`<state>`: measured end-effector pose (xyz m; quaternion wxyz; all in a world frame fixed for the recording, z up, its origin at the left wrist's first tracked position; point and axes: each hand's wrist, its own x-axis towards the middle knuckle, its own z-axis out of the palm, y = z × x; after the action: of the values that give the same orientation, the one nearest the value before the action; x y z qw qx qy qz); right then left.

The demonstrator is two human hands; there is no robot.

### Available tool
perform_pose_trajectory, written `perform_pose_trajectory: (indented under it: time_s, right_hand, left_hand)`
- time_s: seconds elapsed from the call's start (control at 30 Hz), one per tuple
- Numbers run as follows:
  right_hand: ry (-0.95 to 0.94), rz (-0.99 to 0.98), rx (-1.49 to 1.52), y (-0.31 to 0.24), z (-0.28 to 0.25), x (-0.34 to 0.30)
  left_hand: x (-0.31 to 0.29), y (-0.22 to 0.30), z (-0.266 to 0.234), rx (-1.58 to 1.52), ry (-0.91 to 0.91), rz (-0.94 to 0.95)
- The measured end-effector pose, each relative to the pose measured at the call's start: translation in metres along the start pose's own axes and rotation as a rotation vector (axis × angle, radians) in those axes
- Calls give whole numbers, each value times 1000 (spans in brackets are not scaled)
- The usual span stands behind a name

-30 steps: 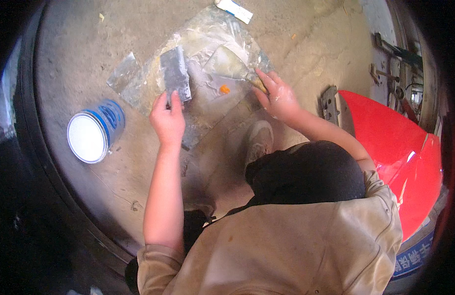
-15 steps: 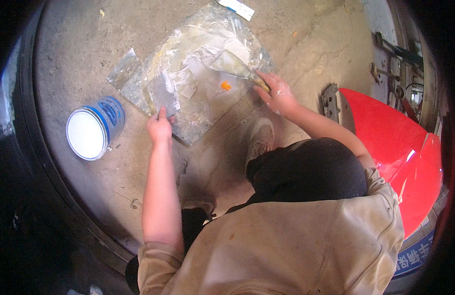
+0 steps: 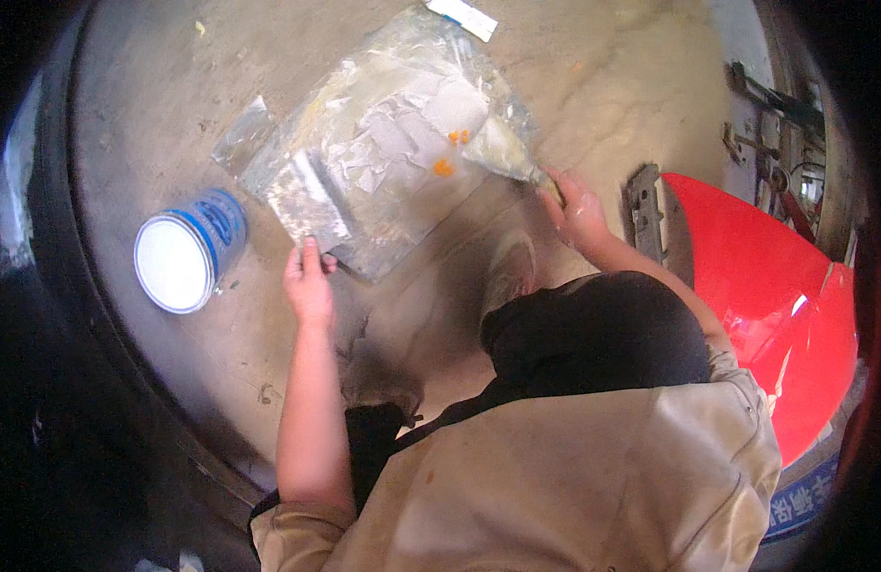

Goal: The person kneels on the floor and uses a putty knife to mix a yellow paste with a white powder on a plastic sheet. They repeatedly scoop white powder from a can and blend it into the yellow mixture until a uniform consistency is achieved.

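Observation:
My left hand (image 3: 311, 284) pinches the lower edge of a flat scraper plate (image 3: 305, 195), which carries a ridge of white filler. My right hand (image 3: 578, 208) is closed on the handle of a putty knife (image 3: 500, 151), its wide blade smeared with pale paste. Both tools are over a mixing board (image 3: 364, 243) on the floor. Grey-white filler (image 3: 423, 124) is spread across the board's middle. Orange dabs of paste (image 3: 444, 168) sit by the putty knife's blade.
A blue and white can (image 3: 178, 259) stands to the left of the board. Another flat plate (image 3: 245, 133) lies at the board's left edge, and a white tube or box (image 3: 464, 17) at its far corner. On the right are a red car panel (image 3: 755, 296) and a metal bracket (image 3: 643, 212).
My right hand has drawn the putty knife right and toward me. More orange dabs show on the filler. The plate in my left hand has turned and come slightly nearer.

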<state>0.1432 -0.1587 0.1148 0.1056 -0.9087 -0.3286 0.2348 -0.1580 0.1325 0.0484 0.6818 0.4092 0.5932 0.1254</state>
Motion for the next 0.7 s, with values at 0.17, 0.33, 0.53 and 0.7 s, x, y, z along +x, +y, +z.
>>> perform_pose_trajectory:
  time_s: [0.17,0.33,0.53,0.7]
  right_hand:
    - [-81,-25,-102,13,7,-29]
    - [-75,-29,-100,4,28,-39]
    - [-113,21,-25,1,38,-40]
    - [-181,76,16,-10,59,-35]
  left_hand:
    - [35,7,-2,-86,12,-4]
    - [48,13,-10,-164,-6,-14]
    - [54,5,-16,46,33,-16]
    - [64,-15,-16,296,97,55]
